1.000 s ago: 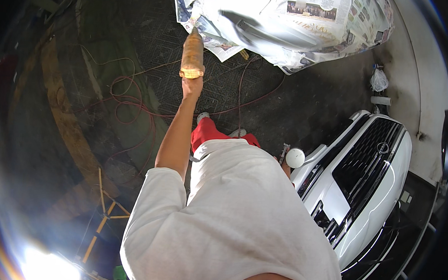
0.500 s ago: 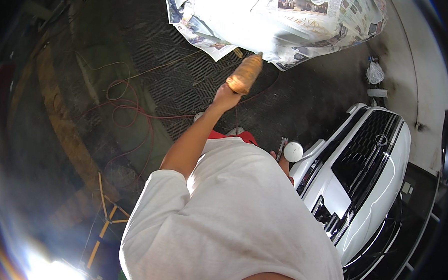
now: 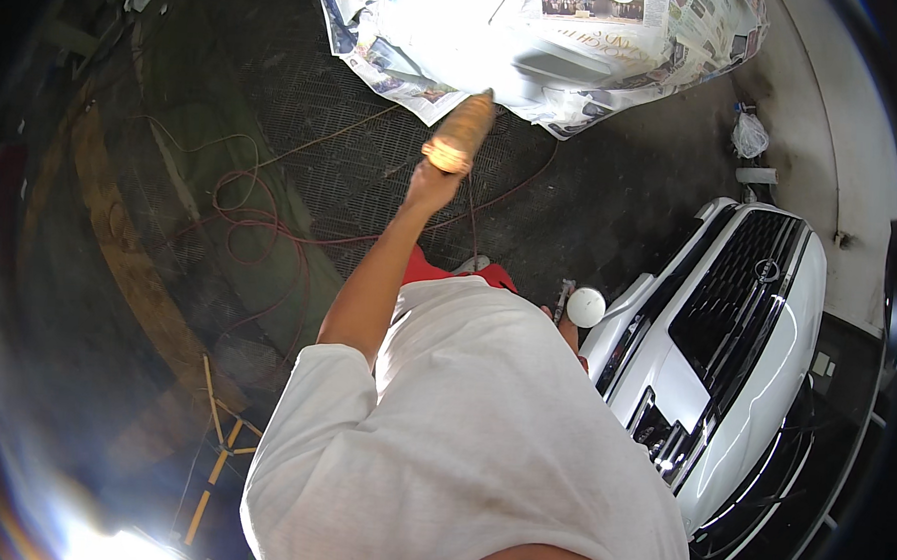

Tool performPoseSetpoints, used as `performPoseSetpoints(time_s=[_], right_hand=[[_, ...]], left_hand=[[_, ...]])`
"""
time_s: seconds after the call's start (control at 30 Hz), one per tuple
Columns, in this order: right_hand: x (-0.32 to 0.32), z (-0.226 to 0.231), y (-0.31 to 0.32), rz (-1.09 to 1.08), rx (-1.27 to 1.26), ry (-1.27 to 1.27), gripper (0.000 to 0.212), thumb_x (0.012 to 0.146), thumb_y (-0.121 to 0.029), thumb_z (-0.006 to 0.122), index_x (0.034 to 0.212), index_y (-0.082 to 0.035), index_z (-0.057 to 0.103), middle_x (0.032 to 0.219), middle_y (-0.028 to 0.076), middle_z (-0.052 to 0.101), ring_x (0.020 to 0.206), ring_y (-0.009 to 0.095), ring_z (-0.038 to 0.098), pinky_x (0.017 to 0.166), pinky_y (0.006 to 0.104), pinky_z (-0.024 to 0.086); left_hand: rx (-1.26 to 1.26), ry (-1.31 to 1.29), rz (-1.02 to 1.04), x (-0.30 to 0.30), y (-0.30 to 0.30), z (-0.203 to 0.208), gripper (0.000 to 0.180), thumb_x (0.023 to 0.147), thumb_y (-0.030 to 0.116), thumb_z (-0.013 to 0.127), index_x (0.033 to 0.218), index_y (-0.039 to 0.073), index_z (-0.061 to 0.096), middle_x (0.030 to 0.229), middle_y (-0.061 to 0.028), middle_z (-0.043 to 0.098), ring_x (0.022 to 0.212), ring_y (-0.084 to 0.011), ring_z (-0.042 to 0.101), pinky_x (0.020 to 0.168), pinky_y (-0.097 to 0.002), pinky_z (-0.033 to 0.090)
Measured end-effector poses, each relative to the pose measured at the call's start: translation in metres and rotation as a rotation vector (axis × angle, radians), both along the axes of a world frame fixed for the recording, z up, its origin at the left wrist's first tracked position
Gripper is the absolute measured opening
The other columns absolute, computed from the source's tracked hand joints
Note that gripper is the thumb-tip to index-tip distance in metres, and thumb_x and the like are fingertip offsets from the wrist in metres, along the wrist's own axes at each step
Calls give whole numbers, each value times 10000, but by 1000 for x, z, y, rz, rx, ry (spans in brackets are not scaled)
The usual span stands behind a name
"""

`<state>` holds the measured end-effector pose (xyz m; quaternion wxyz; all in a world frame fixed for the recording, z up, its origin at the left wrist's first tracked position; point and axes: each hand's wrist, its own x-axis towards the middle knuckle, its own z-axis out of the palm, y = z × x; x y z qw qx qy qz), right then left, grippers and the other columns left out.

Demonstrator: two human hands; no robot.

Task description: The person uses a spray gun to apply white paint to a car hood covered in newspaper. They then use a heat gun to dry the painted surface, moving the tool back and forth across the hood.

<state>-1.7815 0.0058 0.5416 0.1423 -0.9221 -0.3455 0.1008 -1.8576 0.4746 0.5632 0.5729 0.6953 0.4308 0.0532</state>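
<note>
My left hand (image 3: 433,187) reaches forward, closed around the near end of a tan-orange cylinder-shaped tool (image 3: 460,132), blurred by motion. Its narrow dark tip points at the lower edge of a brightly lit white panel (image 3: 478,56) framed with newspaper (image 3: 596,104). Whether tip and panel touch, I cannot tell. Down at my right side, my right hand (image 3: 567,328) is mostly hidden behind a round white cup (image 3: 586,307). Beside the cup shows a metal body, and together they look like a spray gun in that hand.
Close to my right stands a white car front section with a black grille (image 3: 734,277). A red hose (image 3: 271,217) lies looped on the dark floor to the left. Behind left are a yellow-striped stand (image 3: 210,470) and a bright lamp (image 3: 121,549). A pale wall (image 3: 826,116) rises at right.
My left hand and the cylinder-shaped tool have swung leftward along the panel's lower edge. My right hand stays at my side with the spray gun. The whole view has shifted slightly.
</note>
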Motion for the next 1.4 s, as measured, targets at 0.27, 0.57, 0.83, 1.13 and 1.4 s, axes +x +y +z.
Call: performPoseSetpoints(time_s=[0.27,0.57,0.83,1.13,1.4], right_hand=[[0,3,0,-39,7,50,822,965,-398,712,1520,100,366,1492,369,457,1404,507,435,1156,485,396],[-3,45,36,-87,5,128,835,971,-449,689,1531,76,358,1483,357,470,1370,507,465,1108,491,440],[10,4,12,-36,-57,119,846,970,-467,685,1533,72,357,1492,346,468,1372,497,469,1107,489,444],[10,-8,3,17,28,27,756,958,-409,719,1463,80,442,1379,353,557,1276,511,541,1043,509,486],[6,0,2,-12,-10,61,530,952,-381,734,1193,72,602,1038,341,661,974,556,628,817,563,532]], left_hand=[[189,-313,576,-27,57,1,568,925,336,779,1290,-58,592,1171,-220,709,1098,-327,689,949,-411,538],[-130,-501,238,-15,25,64,683,954,355,755,1438,-5,435,1269,-160,620,1131,-211,612,979,-366,526],[41,-274,-299,1,19,141,647,965,428,721,1452,62,503,1385,-175,607,1280,-325,585,1108,-451,468],[-88,-514,444,-26,78,146,361,962,244,738,1174,-34,650,908,-77,704,792,-144,666,682,-306,538],[69,-673,536,-20,106,183,208,961,169,715,1062,-5,662,776,-26,637,688,-88,598,625,-277,500]])
